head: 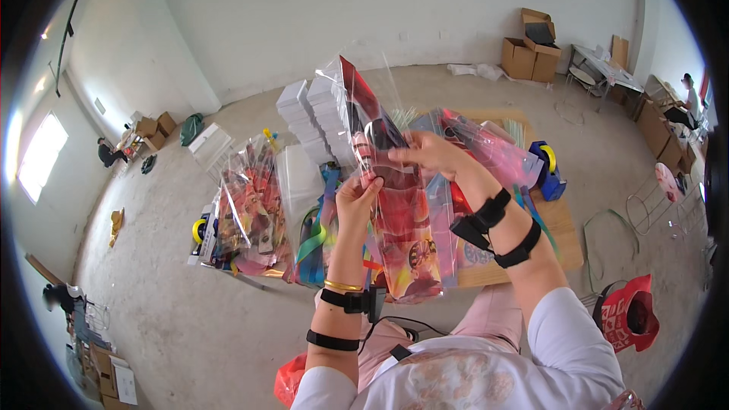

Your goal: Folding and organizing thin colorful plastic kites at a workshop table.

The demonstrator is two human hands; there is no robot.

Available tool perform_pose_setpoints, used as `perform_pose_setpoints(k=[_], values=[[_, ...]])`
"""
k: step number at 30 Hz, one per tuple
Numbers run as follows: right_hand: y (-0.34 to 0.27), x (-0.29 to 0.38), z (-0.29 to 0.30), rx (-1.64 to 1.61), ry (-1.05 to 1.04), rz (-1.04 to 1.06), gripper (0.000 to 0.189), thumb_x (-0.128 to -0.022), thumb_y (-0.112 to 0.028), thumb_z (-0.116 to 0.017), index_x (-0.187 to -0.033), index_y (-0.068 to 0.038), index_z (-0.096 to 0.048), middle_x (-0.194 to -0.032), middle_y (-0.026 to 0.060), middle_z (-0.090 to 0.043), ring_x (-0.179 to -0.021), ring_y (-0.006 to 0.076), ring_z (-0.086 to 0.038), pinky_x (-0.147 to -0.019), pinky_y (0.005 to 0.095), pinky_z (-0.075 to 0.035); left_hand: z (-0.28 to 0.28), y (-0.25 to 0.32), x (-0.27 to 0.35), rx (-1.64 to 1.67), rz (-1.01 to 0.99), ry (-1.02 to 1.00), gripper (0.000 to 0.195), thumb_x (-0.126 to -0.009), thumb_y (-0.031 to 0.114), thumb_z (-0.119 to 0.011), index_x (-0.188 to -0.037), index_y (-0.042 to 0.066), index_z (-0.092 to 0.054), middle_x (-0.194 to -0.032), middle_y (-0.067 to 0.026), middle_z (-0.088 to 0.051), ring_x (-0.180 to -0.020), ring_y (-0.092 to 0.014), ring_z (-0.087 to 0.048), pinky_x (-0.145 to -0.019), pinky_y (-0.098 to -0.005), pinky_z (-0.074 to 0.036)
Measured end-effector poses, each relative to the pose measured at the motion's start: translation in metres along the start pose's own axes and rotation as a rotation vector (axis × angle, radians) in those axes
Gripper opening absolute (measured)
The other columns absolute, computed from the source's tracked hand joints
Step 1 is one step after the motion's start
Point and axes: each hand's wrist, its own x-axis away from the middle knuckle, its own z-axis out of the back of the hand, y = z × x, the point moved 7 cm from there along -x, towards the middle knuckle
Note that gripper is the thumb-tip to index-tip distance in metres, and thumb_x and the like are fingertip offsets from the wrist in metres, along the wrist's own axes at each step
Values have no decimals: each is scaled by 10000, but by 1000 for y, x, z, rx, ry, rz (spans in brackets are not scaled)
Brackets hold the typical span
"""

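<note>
Above a wooden table [555,228], my left hand [360,196] grips the edge of a clear plastic bag [383,82] between thumb and fingers. A red and black printed sheet [361,91] and a pink rolled piece [362,154] show inside it. My right hand [430,154] is at the bag's right side, its fingers bent against the plastic; what it pinches is partly hidden. A red and yellow printed film [405,239] hangs below the hands. Colored ribbons [319,239] lie beside my left forearm.
Filled clear packets [253,199] lie at the left, with white stacks [304,114] behind. A blue tape dispenser [548,171] stands at the table's right edge, near pink packets [490,145]. Cardboard boxes [529,60] stand by the wall. A red bag [629,313] is at lower right. Other people sit farther off.
</note>
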Motion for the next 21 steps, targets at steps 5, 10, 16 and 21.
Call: perform_pose_setpoints(k=[5, 10, 16, 21], values=[[38, 14, 1, 121, -50, -193, 270, -885, -242, -749, -1040, -28, -693, -839, 2, -647, -703, 84, -582, -662, 254, -481, 1, 4, 3, -52, -8, 94, 187, -856, 65, -788, -1012, 47, -686, -799, 63, -649, -645, -9, -536, -569, -193, -409], [44, 18, 8, -192, -25, -161, 269, -908, -190, -717, -1121, -34, -666, -911, -11, -671, -750, 81, -618, -702, 263, -509, 4, -15, 17, -62, 220, -114, 202, -890, 164, -770, -1043, 64, -685, -879, 29, -687, -712, -42, -611, -612, -191, -462], [73, 22, 26, -299, 49, -295, 286, -907, -262, -736, -1119, -92, -649, -963, -7, -669, -856, 120, -668, -813, 300, -547, 6, -49, 28, 113, 327, -119, 190, -922, 124, -718, -1102, 79, -674, -917, 27, -702, -732, -70, -647, -600, -219, -491], [133, 73, 13, -153, -141, -382, 358, -905, -327, -736, -1175, -119, -628, -1020, -38, -617, -826, 84, -599, -686, 252, -488, 38, -84, 24, 319, 284, 141, 197, -935, 97, -684, -1131, 88, -663, -1031, -6, -706, -913, -137, -681, -733, -279, -549]])
